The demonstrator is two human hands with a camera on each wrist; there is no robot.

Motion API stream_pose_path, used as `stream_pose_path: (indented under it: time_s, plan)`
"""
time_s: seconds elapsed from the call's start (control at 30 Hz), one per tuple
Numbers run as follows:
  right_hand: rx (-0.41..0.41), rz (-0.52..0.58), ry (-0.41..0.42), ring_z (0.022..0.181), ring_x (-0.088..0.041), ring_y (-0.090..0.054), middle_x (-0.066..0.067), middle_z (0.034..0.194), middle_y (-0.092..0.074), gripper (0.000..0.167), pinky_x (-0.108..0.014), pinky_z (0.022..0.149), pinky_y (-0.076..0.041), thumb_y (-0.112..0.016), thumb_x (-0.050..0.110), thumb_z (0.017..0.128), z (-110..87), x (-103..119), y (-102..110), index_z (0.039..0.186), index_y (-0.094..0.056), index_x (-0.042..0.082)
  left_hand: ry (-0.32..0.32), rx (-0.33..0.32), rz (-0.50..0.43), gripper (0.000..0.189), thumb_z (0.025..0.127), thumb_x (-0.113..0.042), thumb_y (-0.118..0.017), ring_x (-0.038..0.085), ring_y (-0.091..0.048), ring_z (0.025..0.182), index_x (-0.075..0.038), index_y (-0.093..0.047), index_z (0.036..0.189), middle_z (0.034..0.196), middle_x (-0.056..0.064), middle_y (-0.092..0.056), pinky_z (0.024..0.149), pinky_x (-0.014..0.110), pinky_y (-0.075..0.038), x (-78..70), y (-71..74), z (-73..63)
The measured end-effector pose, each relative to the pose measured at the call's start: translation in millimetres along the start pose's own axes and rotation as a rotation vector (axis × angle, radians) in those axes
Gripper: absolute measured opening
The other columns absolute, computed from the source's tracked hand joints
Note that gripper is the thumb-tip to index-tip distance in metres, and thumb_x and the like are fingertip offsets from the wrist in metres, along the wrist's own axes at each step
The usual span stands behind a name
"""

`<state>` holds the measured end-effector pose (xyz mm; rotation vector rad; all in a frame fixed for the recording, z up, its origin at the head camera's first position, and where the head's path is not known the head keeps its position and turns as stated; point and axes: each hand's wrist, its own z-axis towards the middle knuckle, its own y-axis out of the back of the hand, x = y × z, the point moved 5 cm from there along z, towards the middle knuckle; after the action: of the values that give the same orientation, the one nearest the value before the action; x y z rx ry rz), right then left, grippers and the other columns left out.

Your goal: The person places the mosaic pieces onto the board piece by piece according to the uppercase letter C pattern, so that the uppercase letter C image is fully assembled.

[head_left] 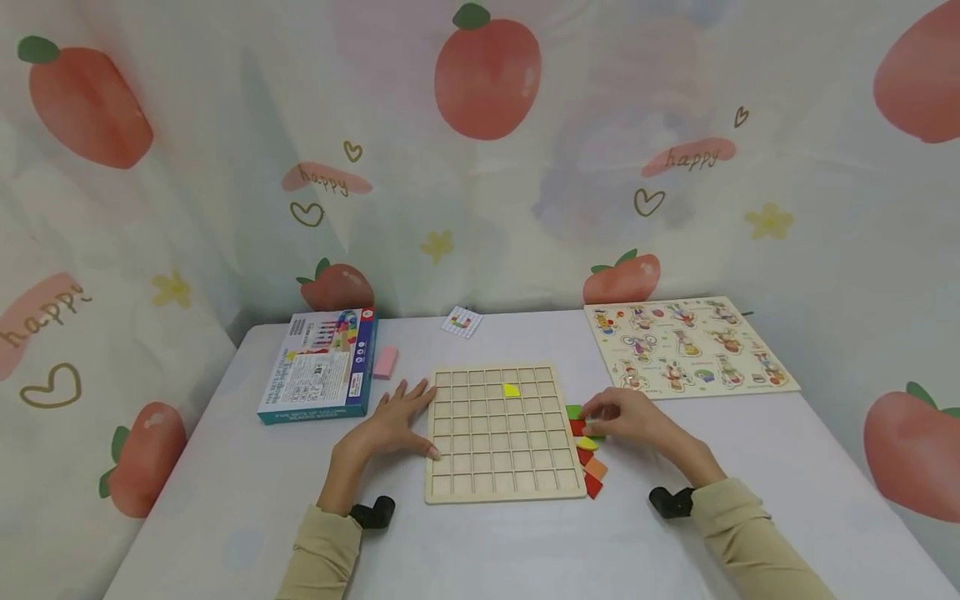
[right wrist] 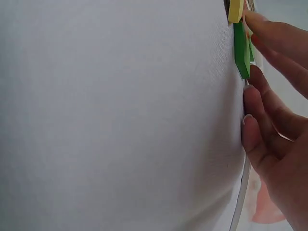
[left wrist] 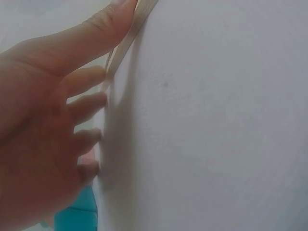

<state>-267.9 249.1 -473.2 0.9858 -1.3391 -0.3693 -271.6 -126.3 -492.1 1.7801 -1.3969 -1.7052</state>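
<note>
A wooden grid board [head_left: 506,498] lies flat with one yellow piece [head_left: 512,390] in a cell of its upper part. My left hand [head_left: 393,423] rests at the board's left edge, fingers spread and thumb at its rim. By the right edge, my right hand [head_left: 626,417] reaches down with bent fingers among flat coloured pieces. Near its fingertips are a green piece [head_left: 573,412] and a red piece [head_left: 577,427]. In the right wrist view a green piece [right wrist: 241,50] stands close to the fingers; whether they pinch anything is unclear.
Several red, orange and yellow pieces, including an orange square [head_left: 596,468], trail down the board's right side. Behind are a printed box [head_left: 318,367], a pink block [head_left: 386,362], a small patterned card [head_left: 461,322] and a picture puzzle board [head_left: 690,350].
</note>
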Motion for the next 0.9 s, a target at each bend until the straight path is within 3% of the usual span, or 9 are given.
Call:
stream_pose_path:
  time_s: [0.27,0.43,0.67,0.9]
  plan:
    - [0.009,-0.023,-0.006,0.077,-0.015,-0.048,0.001,0.089,-0.064,0.025,-0.024,0.064,-0.04,-0.087,0.021,0.081,5.2,1.7,-6.9,0.101,-0.078,0.009,0.004,-0.007,-0.023,0.11,0.072,-0.034,-0.093,0.041,0.0,0.16,-0.01,-0.033,0.161,0.172,0.012,-0.019,0.129,0.059,0.003,1.1,1.2,-2.5]
    - [0.023,-0.016,-0.011,0.08,-0.016,-0.052,0.001,0.087,-0.064,0.023,-0.024,0.067,-0.044,-0.087,0.019,0.082,6.0,3.8,-8.9,0.096,-0.072,0.01,0.001,-0.006,-0.017,0.109,0.073,-0.035,-0.093,0.041,0.0,0.16,-0.01,-0.033,0.161,0.172,0.012,-0.019,0.128,0.06,0.002,0.8,0.9,-2.6]
    - [-0.002,0.031,0.021,0.077,-0.015,-0.057,0.002,0.086,-0.069,0.011,-0.023,0.066,-0.049,-0.08,0.012,0.089,6.1,7.9,-6.2,0.095,-0.07,0.009,0.0,-0.014,-0.032,0.11,0.072,-0.034,-0.093,0.04,0.0,0.16,-0.011,-0.034,0.161,0.172,0.011,-0.019,0.129,0.059,0.002,1.0,-0.8,-1.2]
    - [-0.03,0.096,0.01,0.08,-0.014,-0.064,0.0,0.09,-0.073,0.009,-0.023,0.067,-0.054,-0.075,0.017,0.095,11.9,15.0,-3.6,0.101,-0.074,0.01,-0.003,-0.016,-0.031,0.109,0.072,-0.034,-0.093,0.039,0.0,0.16,-0.011,-0.035,0.161,0.172,0.01,-0.02,0.129,0.059,0.002,-0.9,0.2,-2.9]
